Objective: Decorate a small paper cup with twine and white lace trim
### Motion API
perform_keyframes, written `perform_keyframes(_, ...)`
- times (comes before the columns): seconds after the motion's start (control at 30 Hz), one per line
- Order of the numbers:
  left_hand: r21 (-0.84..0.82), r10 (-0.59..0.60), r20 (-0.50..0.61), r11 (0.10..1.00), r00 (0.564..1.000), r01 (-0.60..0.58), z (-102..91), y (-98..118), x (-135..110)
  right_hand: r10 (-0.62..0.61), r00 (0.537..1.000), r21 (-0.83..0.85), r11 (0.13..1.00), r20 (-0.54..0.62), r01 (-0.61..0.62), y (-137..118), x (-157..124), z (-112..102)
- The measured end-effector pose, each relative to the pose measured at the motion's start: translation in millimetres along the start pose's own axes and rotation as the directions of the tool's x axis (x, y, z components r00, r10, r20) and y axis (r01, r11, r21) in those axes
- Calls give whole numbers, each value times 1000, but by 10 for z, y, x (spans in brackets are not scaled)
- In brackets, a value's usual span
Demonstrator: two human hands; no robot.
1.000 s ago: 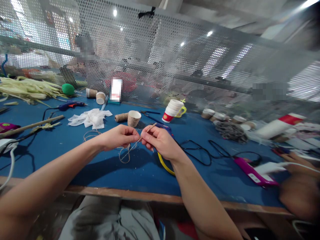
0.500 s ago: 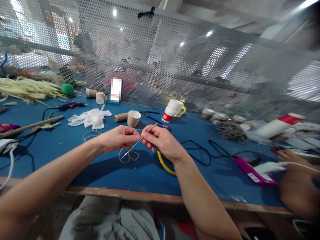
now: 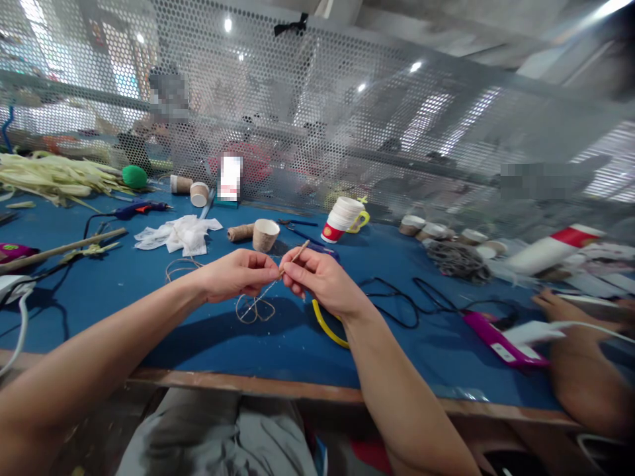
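Note:
My left hand (image 3: 247, 272) and my right hand (image 3: 317, 277) meet above the blue table (image 3: 238, 360), their fingertips pinched close together. Both pinch a thin twine-wrapped wire (image 3: 302, 250); its tan end sticks up past my right fingers, and a pale, bare-looking length slants down below. Loose loops of twine (image 3: 256, 311) hang or lie under my hands; which, I cannot tell. Just beyond my fingers stand a small twine-wrapped cup (image 3: 266, 236) and a roll of brown twine (image 3: 241, 232). A yellow ring-shaped piece (image 3: 327, 327) is partly hidden behind my right wrist.
Stacked paper cups (image 3: 342, 219), pliers (image 3: 297, 223) and white cloth (image 3: 179, 234) lie farther back. A glue gun (image 3: 141, 208) is at left. To the right are a purple power strip (image 3: 503, 340), black cable and a co-worker's arm (image 3: 585, 360). A perforated screen (image 3: 297, 99) borders the back.
My right fingers have turned the wire slightly, so its upper end points more steeply up. My left hand has hardly moved. The co-worker's hand at right has shifted a little left.

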State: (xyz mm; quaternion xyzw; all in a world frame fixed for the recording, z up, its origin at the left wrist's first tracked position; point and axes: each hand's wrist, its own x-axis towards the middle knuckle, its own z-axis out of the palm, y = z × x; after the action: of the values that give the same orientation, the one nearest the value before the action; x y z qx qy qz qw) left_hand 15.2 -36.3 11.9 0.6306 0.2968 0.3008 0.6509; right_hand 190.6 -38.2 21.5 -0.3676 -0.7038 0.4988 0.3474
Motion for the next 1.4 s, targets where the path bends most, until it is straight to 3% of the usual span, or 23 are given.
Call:
perform_keyframes(0.13,350,135,-224,935,965,-49,9,-34,44,63,988,-98,992,-141,-77,36,46,57)
perform_keyframes(0.27,512,210,-249,857,946,-55,7,-79,78,64,985,-136,987,-162,-87,73,75,104)
perform_keyframes(0.5,432,138,-187,901,973,-45,-2,-23,41,97,985,-5,995,-139,-99,73,67,68)
perform_keyframes(1.07,191,19,-6,981,1000,-17,-50,3,4,63,997,-8,998,34,-63,9,7,5)
perform_keyframes(1.27,415,112,-172,909,979,-31,9,-24,24,118,986,-58,990,-120,-126,50,50,43)
perform_keyframes(1.4,456,150,-186,888,971,-50,11,-67,47,107,984,-70,991,-143,-118,53,59,69)
